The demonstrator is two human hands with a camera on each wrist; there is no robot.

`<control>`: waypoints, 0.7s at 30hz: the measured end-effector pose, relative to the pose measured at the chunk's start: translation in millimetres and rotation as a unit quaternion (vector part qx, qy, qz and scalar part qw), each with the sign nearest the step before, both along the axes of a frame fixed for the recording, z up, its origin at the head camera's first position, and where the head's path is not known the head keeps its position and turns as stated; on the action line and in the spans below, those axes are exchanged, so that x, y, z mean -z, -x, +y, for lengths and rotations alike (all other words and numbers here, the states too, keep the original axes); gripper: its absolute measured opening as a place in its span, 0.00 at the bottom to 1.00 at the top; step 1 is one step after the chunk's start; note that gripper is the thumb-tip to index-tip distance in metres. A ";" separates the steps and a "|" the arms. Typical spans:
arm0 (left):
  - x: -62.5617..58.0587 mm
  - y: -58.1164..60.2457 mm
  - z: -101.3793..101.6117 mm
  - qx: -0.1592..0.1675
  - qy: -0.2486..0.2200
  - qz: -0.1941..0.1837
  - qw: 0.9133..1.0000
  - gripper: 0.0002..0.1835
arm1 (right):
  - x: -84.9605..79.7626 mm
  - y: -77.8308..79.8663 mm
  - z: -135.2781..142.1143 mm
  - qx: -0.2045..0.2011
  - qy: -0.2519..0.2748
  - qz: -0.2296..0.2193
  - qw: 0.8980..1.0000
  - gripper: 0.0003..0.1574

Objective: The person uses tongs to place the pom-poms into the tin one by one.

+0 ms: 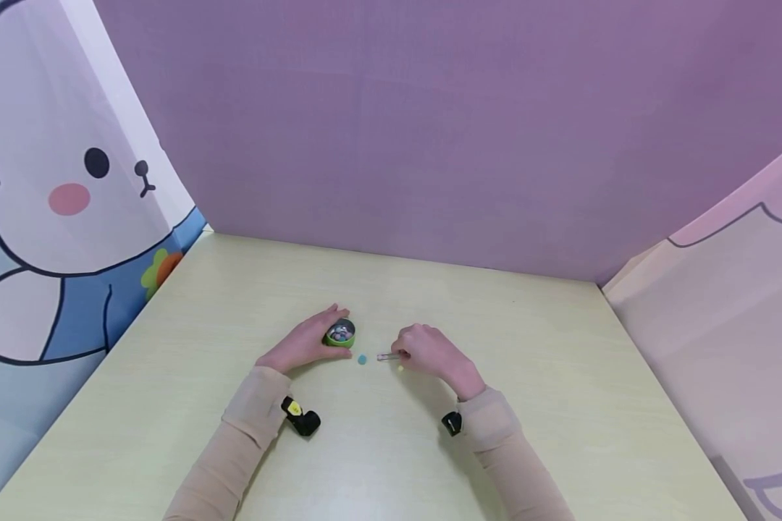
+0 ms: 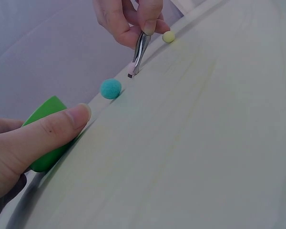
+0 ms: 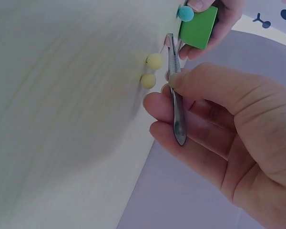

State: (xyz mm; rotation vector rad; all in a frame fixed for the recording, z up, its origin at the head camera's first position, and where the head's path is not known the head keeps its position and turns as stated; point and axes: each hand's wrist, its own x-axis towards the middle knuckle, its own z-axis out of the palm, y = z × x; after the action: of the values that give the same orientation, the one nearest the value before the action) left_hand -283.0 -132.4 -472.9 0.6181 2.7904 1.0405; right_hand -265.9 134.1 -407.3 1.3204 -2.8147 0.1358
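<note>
My left hand [image 1: 309, 339] curls round a small green bowl [image 1: 341, 345], thumb on the near side and fingers on the far side. Inside its shiny bowl several small balls show. Metal tweezers [image 3: 174, 81] are pinched in my right hand [image 1: 430, 352], their tips low and pointing toward the bowl. At those tips is a small pink ball [image 2: 131, 67]; whether they grip it I cannot tell. A teal pom-pom [image 2: 110, 88] lies between the bowl and the tweezers. Two yellow pom-poms, one nearer the tips [image 3: 154, 61], lie beside my right hand.
A pale wooden table [image 1: 365, 463] bears everything. Behind it rises a purple cloth wall [image 1: 430, 145], with a cartoon-printed sheet [image 1: 39, 239] on the left and a pale pink one [image 1: 710, 347] on the right. Black cameras [image 1: 302, 418] are strapped to the wrists.
</note>
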 end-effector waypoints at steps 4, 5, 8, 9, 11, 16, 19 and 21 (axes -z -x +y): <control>-0.1 0.1 0.1 0.000 0.000 -0.004 1.000 0.50 | -0.2 0.2 -0.4 0.002 0.001 -0.002 1.000 0.13; -0.1 0.2 0.2 0.000 0.000 -0.004 1.000 0.50 | -0.7 0.0 -0.5 0.002 0.002 -0.003 1.000 0.13; -0.1 0.4 0.1 0.000 0.001 -0.002 1.000 0.50 | -1.9 -0.4 -0.7 0.002 0.006 -0.007 1.000 0.12; 0.0 0.6 0.2 0.000 0.002 -0.001 1.000 0.50 | -2.3 -0.4 -0.8 0.002 0.008 -0.009 1.000 0.12; 0.3 0.7 0.0 0.001 0.002 0.002 1.000 0.50 | -2.7 -0.3 -0.9 0.004 0.007 -0.010 1.000 0.12; 0.4 0.6 -0.4 0.001 0.004 0.005 1.000 0.50 | -3.2 1.2 -1.0 0.004 0.002 -0.003 1.000 0.14; -0.1 0.1 -0.6 0.001 0.003 0.003 1.000 0.50 | -4.3 2.0 -1.8 0.000 0.004 0.000 1.000 0.15; -0.7 -0.3 -0.7 0.001 0.002 0.002 1.000 0.50 | -5.8 2.6 -2.5 -0.001 0.009 0.001 1.000 0.15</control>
State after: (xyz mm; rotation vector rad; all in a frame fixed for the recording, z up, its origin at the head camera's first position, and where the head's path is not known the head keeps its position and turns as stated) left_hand -282.6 -133.1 -472.2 0.6227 2.7933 1.0355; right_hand -268.5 131.6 -401.5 1.3194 -2.8025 0.1596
